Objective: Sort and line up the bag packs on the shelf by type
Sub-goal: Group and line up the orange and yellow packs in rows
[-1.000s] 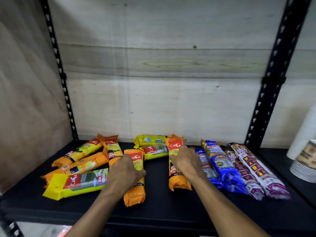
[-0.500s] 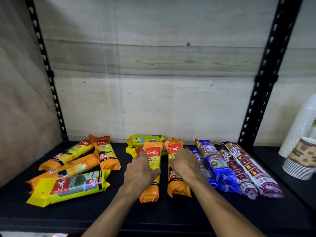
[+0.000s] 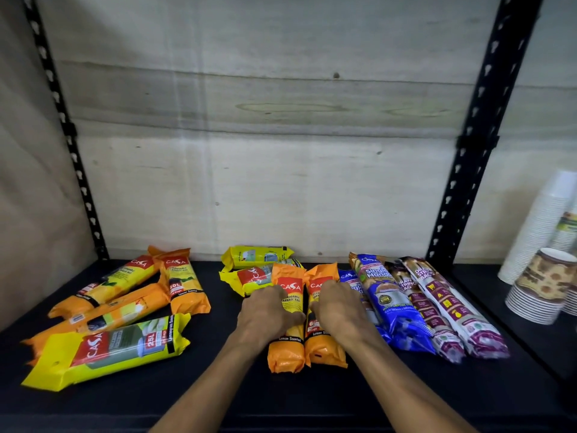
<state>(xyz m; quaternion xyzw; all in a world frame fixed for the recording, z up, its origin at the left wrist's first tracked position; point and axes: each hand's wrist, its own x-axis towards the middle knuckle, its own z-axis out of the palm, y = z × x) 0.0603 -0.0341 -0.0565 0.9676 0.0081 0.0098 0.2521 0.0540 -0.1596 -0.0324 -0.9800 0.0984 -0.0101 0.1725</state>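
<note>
Two orange packs lie side by side at the middle of the black shelf (image 3: 281,398). My left hand (image 3: 265,314) grips the left orange pack (image 3: 285,351), thumb curled over it. My right hand (image 3: 338,307) grips the right orange pack (image 3: 324,348). Right of them lie two blue packs (image 3: 390,310) and two purple-white packs (image 3: 452,320), lined up lengthwise. Two yellow packs (image 3: 256,267) sit behind the orange pair. At the left, three orange packs (image 3: 184,282) and one large yellow pack (image 3: 109,348) lie at mixed angles.
Black perforated uprights (image 3: 468,170) stand at both back corners against a pale wooden wall. Stacks of paper cups (image 3: 543,282) stand on the neighbouring shelf at the right. Bare shelf surface runs along the front edge.
My left hand slid its orange pack to the right until it lies against the one under my right hand. The view shifted slightly leftward relative to the packs.
</note>
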